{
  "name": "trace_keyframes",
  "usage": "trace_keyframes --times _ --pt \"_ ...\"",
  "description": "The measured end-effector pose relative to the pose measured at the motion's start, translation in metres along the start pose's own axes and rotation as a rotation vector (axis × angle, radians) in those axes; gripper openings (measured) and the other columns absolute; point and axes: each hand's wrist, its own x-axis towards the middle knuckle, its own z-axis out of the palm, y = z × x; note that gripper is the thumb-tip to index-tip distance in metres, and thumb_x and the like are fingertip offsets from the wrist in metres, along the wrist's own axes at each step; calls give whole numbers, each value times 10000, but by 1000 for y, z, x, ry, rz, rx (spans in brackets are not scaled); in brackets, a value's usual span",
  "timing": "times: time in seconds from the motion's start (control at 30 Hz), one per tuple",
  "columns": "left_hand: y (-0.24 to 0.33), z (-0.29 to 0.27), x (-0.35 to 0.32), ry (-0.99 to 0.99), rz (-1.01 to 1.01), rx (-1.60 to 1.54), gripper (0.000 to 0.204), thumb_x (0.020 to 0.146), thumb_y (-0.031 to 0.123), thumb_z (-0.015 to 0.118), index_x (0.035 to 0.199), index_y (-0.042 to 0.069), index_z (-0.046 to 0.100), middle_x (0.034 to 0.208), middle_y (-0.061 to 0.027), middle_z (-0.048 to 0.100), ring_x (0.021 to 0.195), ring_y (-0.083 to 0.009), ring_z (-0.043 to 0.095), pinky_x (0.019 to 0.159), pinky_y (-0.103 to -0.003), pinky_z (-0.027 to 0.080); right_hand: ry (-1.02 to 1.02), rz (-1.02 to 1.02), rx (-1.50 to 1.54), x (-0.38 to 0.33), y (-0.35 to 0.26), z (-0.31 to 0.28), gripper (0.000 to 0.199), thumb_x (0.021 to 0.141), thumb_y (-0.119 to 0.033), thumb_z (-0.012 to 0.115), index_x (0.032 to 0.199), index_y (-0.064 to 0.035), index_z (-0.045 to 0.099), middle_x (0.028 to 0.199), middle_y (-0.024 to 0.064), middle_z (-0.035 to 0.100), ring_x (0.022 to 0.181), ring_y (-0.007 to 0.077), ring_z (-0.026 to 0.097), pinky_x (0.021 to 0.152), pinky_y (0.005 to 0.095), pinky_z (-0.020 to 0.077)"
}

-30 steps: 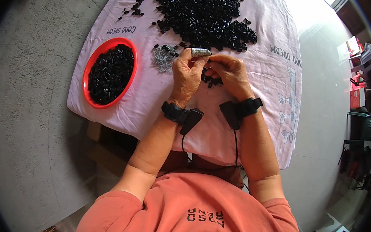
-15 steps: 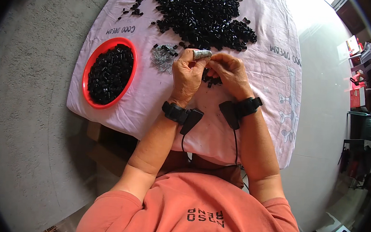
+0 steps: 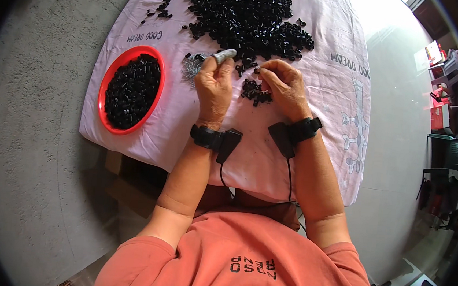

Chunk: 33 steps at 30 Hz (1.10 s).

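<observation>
My left hand (image 3: pixel 213 93) has moved beside a small heap of thin silvery pins (image 3: pixel 190 69). A grey wrapping (image 3: pixel 224 55) covers its index finger, and the thumb is bent in close to that finger. Whatever the left fingertips hold, if anything, is too small to make out. My right hand (image 3: pixel 287 88) pinches a small black plastic piece (image 3: pixel 257 71) between thumb and forefinger. Under it lies a little cluster of black pieces (image 3: pixel 254 93). Just beyond both hands spreads a large pile of the same black pieces (image 3: pixel 238 20).
At the left of the table, a red oval basin (image 3: pixel 160 92) holds many black pieces. A pale pink printed cloth (image 3: pixel 320 145) covers the tabletop. Black wrist straps with small boxes and cables sit on both my wrists. Chairs and red boxes (image 3: pixel 439 117) stand far right.
My hands have come apart from each other. The left one has shifted left toward the pins, while the right one has stayed near its place, baring the small cluster of black pieces.
</observation>
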Motion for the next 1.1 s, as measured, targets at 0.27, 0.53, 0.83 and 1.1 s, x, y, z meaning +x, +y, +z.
trace_keyframes --times 0.27,0.53,0.83,1.1 --pt "1 -11 4 -103 169 460 137 843 -3 679 974 4 717 880 -143 658 751 -294 656 682 -366 526 202 -53 -163 1 4 -1 110 952 -100 643 986 -15 703 782 -8 660 664 50 588 586 205 466" --pt "-15 -5 2 -202 252 724 189 791 64 732 976 28 721 943 -142 646 873 -328 635 798 -410 517 175 -50 -182 1 3 0 111 949 -100 647 985 -13 705 795 2 675 656 53 594 586 206 476" --pt "-9 -4 1 -229 207 711 204 736 86 783 911 46 686 958 -131 625 963 -344 596 856 -439 502 149 -61 -208 1 6 2 106 948 -102 658 980 -11 702 743 -13 660 630 42 590 570 202 481" --pt "0 -4 2 -263 120 525 179 781 32 745 935 13 656 936 -138 658 830 -309 667 758 -402 535 128 -56 -145 0 9 0 108 929 -106 671 944 0 685 737 -12 652 645 37 586 570 216 476"
